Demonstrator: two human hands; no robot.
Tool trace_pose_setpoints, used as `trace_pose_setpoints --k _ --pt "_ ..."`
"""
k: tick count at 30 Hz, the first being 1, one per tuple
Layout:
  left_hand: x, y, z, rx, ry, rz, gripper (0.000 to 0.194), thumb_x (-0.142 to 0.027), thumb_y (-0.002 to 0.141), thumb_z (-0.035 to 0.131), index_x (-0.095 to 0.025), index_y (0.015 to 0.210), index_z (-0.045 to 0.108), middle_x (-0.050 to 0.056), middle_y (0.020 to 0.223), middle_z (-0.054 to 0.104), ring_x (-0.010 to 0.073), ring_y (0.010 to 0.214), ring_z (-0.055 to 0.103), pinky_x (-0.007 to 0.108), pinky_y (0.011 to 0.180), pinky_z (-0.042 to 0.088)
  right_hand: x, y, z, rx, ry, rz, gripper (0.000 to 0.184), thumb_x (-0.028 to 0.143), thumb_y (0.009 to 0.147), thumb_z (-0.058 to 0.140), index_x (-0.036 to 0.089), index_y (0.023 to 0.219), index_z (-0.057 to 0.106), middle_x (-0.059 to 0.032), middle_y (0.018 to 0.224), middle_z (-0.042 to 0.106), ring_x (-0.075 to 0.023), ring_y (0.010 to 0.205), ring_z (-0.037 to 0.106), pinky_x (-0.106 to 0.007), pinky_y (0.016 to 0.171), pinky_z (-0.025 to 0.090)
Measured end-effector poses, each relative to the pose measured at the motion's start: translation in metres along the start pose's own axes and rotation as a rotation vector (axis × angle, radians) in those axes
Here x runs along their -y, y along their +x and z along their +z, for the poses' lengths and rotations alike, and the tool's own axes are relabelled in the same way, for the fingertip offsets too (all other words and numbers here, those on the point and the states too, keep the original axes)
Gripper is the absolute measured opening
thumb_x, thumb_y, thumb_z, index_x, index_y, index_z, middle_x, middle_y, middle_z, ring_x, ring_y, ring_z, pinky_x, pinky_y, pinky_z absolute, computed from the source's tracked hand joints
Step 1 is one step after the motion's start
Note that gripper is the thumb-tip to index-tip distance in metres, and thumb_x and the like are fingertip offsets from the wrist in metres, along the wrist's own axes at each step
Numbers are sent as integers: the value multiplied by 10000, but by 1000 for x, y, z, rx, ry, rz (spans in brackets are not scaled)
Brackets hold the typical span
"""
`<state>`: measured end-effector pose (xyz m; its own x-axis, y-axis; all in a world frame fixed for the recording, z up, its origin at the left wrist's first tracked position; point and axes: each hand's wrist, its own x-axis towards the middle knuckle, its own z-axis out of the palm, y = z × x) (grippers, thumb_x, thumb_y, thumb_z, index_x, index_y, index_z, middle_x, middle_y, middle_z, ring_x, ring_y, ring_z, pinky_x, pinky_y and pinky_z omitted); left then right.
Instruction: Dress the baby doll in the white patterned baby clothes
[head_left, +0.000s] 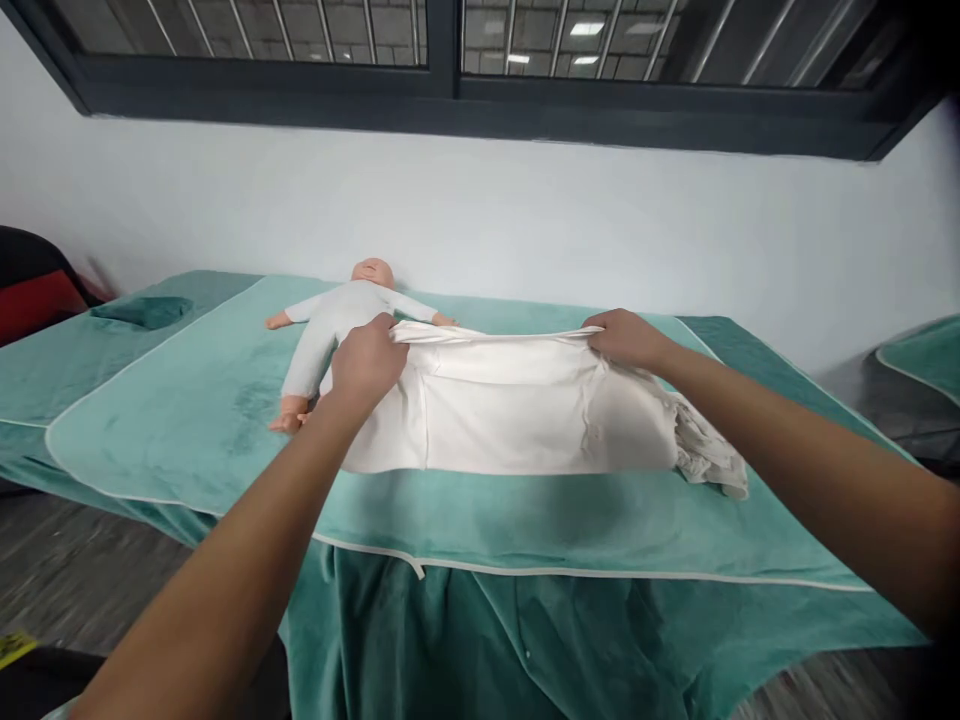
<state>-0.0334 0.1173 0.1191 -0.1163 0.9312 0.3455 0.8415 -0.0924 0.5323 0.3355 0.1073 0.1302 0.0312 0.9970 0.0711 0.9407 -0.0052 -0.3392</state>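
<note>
In the head view, we see a white cloth (510, 410) held up over a green cover (195, 430). It looks like a piece of clothing with seams. Our left hand (369, 362) is curled tight and pinches the top edge (495, 338) near one end. Our right hand (628, 340) pinches the same edge farther along. Between them, the edge is pulled almost straight, and the rest hangs down. We cannot tell if its bottom touches the green cover. Past our right hand, there is a bunched end (709, 450), all wrinkly.

A doll (352, 308) in white clothes lies on its back behind our left hand, near the wall (525, 215). The white cloth and our left hand hide part of one of its legs.

We think the white cloth is light, soft and floppy. It should not break, and it does not look very slippery. The top edge looks like a good place to hold, one hand at each side, so the middle does not sag. The bunched end may need a gentle shake.

We find no brand or label on the white cloth. A yellow patch (15, 648) at the lower left has dark marks, too blurry for us to read.
</note>
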Motion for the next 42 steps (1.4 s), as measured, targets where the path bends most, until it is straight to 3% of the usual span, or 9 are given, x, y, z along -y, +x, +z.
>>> trace_pose_setpoints --k 3,5,8,11,16,19,24,34,42 --pt "4 2 42 -94 112 -24 330 -254 824 584 -212 1148 629 155 1089 676 355 1040 622 435 851 488 10 13 54 -219 -218 4 438 130 826 464 143 1208 680 -154 1187 682 -297 1058 600 -371 846 466" --pt "3 -6 70 -133 191 59 413 -190 845 536 -166 1255 582 184 1289 598 356 1182 560 456 937 479 22 10 96 -306 -295 -169 492 104 868 430 108 1328 606 -190 1397 563 -340 1221 512 -432 970 428" --pt "3 -22 108 89 200 352 439 -55 882 373 -156 1238 608 143 1259 630 283 1192 564 401 1011 466 37 7 148 -124 -178 -324 460 103 935 354 135 1321 602 -147 1382 585 -270 1222 523 -379 1048 402" --pt "8 -24 137 273 236 325 448 -17 873 337 -141 1178 641 136 1219 662 272 1158 601 387 988 490 43 21 175 -70 -117 -182 439 172 985 312 111 1324 583 -152 1364 608 -268 1263 514 -374 1084 393" --pt "9 0 155 236 296 198 456 -45 891 319 -114 1248 595 192 1329 609 333 1272 534 468 996 493 42 49 179 -99 -144 -43 480 256 1007 297 79 1395 516 -190 1583 394 -323 1461 339 -492 1168 313" --pt "-1 11 158 180 314 191 466 -78 910 314 -133 1298 568 188 1406 565 353 1360 450 525 1026 470 44 53 175 -178 -187 4 591 147 939 339 109 1527 376 -142 1680 200 -320 1528 210 -536 1172 308" --pt "-19 26 171 246 384 129 489 -111 927 307 -89 1347 558 236 1494 476 406 1401 403 571 1065 417 42 68 171 -184 -263 -47 753 20 833 368 209 1561 351 -82 1702 132 -321 1535 196 -575 1116 371" --pt "-9 37 214 208 302 120 586 -383 1018 260 -59 1469 449 233 1468 515 365 1396 429 496 1156 357 22 94 190 -161 -162 -21 524 329 1028 221 191 1465 476 -105 1603 397 -322 1428 380 -575 1093 391" --pt "-12 24 204 223 285 95 638 -424 1018 255 -44 1508 403 216 1546 449 346 1474 347 487 1207 303 34 82 189 -165 -259 -269 507 150 1003 251 77 1432 511 -184 1584 405 -295 1477 341 -471 1192 250"
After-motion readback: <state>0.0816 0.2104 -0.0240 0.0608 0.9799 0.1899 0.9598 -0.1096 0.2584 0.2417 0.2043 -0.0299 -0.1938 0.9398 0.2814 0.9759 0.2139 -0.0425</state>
